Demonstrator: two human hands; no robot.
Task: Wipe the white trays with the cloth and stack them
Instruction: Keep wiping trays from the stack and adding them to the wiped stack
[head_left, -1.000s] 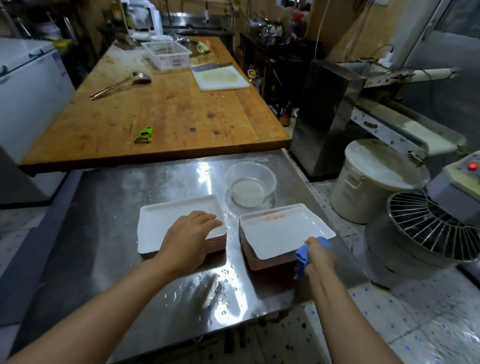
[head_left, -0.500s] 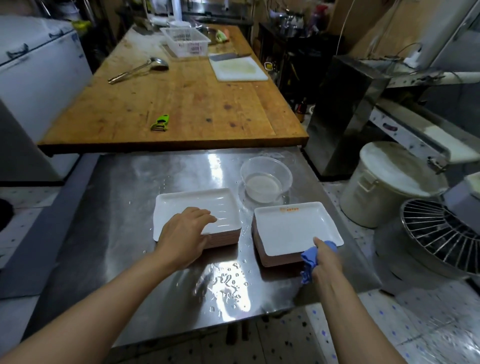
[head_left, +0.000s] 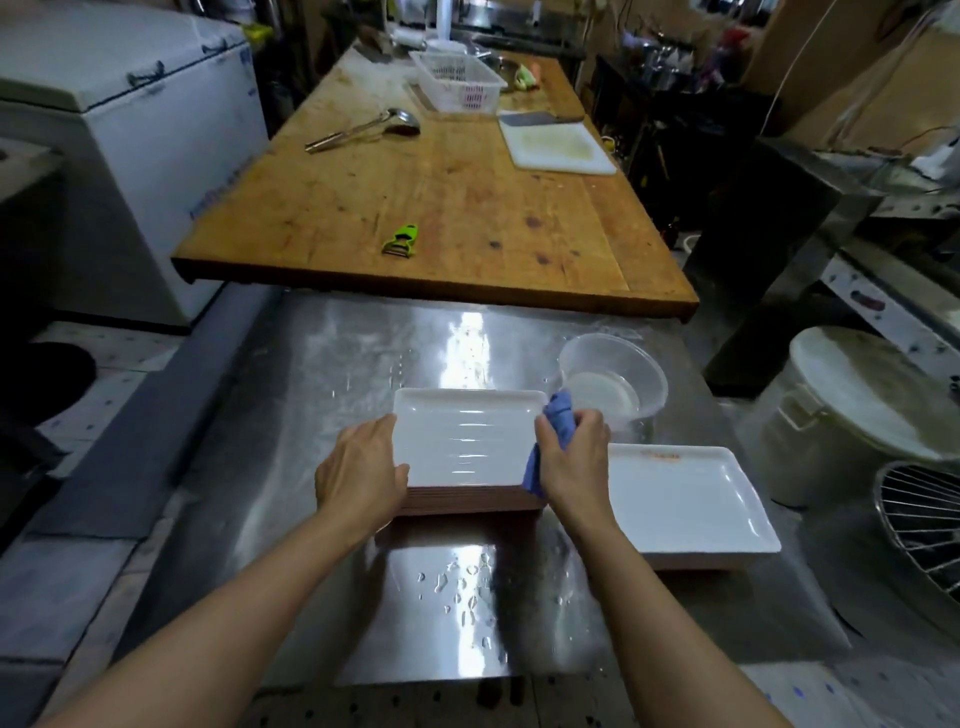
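Two stacks of white trays sit on the wet steel table (head_left: 322, 395). On the left stack, the top tray (head_left: 465, 439) is wet and shiny. My left hand (head_left: 361, 475) grips that tray's left edge. Holding a crumpled blue cloth (head_left: 553, 439), my right hand (head_left: 574, 457) is at the tray's right edge. The right stack's top tray (head_left: 685, 499) lies free, just right of my right wrist.
A clear plastic bowl of water (head_left: 615, 382) stands just behind my right hand. Beyond the steel table a wooden table (head_left: 441, 208) carries a green peeler (head_left: 401, 241), ladle, basket and cutting board. A white lidded bucket (head_left: 852, 410) and a wire-guarded mixer (head_left: 919, 530) stand right.
My right hand carried the blue cloth from the right stack's front corner over to the left stack's right edge. My left hand shifted from the top of the left tray to its left edge.
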